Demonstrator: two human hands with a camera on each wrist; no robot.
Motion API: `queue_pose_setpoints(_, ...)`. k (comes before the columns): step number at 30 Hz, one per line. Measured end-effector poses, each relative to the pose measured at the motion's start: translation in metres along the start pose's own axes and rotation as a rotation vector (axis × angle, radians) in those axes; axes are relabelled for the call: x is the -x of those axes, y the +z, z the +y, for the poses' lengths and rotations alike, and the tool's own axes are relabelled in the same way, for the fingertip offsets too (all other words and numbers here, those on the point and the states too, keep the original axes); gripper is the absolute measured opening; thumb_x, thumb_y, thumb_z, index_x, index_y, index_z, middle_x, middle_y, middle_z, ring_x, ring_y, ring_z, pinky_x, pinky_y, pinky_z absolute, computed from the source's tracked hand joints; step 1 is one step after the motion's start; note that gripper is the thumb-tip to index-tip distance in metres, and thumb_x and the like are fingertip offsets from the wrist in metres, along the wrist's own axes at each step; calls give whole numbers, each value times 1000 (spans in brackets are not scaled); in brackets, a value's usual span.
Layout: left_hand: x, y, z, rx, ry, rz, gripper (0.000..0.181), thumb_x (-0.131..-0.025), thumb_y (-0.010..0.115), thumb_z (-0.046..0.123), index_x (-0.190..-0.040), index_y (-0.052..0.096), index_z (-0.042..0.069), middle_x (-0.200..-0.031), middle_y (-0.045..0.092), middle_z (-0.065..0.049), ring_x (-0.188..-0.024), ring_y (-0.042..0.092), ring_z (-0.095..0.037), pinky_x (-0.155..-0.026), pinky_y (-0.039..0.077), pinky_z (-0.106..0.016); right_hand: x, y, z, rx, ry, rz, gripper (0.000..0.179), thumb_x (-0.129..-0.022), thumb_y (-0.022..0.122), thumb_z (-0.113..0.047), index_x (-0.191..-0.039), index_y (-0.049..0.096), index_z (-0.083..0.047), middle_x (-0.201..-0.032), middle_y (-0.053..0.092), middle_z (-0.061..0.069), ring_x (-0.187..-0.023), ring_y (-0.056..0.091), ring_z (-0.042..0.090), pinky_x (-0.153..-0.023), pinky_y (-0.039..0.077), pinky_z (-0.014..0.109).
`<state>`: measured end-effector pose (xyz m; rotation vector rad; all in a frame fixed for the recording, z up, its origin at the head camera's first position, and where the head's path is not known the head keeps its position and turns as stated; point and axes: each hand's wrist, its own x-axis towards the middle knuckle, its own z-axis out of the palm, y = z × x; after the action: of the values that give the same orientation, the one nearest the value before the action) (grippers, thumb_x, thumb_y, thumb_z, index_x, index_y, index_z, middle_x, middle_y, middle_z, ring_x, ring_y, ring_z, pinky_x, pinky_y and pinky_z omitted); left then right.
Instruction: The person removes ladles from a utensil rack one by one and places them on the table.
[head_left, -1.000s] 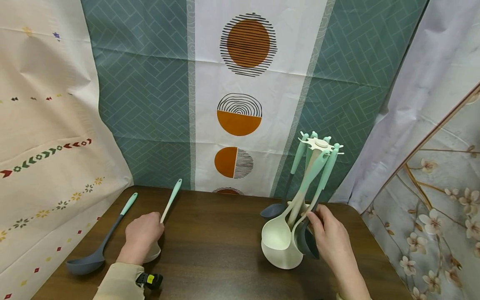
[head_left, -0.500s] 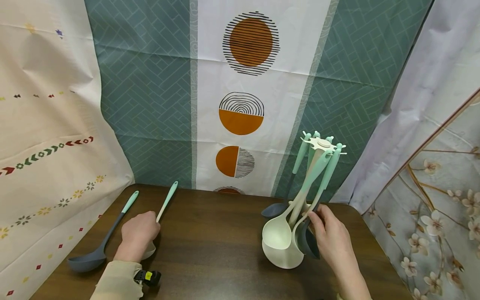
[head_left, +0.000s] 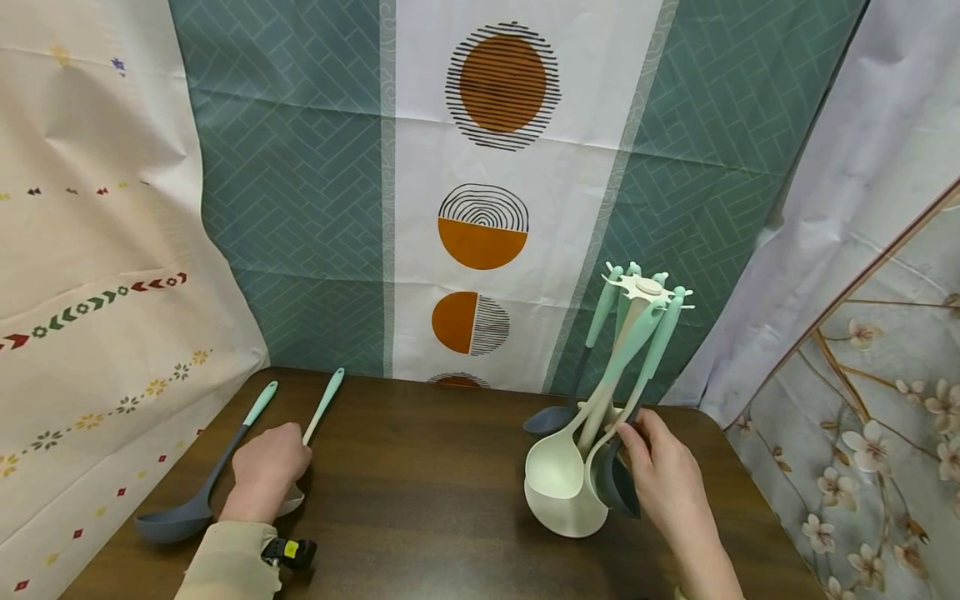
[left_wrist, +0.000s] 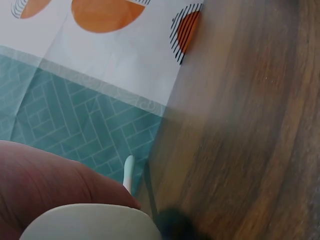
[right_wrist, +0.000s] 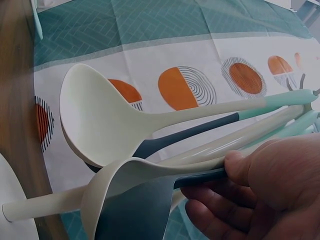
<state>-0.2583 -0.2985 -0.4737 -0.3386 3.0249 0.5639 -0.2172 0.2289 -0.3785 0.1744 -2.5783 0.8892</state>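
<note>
My left hand point(head_left: 270, 462) grips a cream utensil point(head_left: 322, 408) with a mint handle, low over the left side of the table. The hand covers much of it in the head view; its pale head point(left_wrist: 92, 222) fills the bottom of the left wrist view. A grey ladle point(head_left: 176, 523) with a mint handle lies to the left. On the right, my right hand point(head_left: 671, 471) pinches the shaft of a cream ladle point(right_wrist: 185, 169) hanging from a utensil stand point(head_left: 647, 287). A dark utensil point(right_wrist: 135, 210) hangs right behind that ladle, its shaft beside the fingers.
Another cream ladle point(head_left: 555, 468) and a dark spoon-like utensil point(head_left: 547, 421) hang on the stand, whose round cream base point(head_left: 566, 518) rests on the brown table point(head_left: 435, 483). Patterned cloths point(head_left: 307, 167) hang behind the table and along both sides.
My left hand has moved left with the cream utensil, bringing it nearer the grey ladle. The right hand and the stand have kept their places.
</note>
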Motion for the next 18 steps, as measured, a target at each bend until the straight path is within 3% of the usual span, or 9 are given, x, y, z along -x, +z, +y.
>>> queue_pose_setpoints(18,-3,-7,-20,13,-44,-37,16,-103,63,15,-99,69,1,-87,67,-16,-79,62,-38,-71,50,-57,0,0,0,3,1,3,15,-115,62,-25,-117,65,-11,-90,66,5,-76,56,21,-71,43,41)
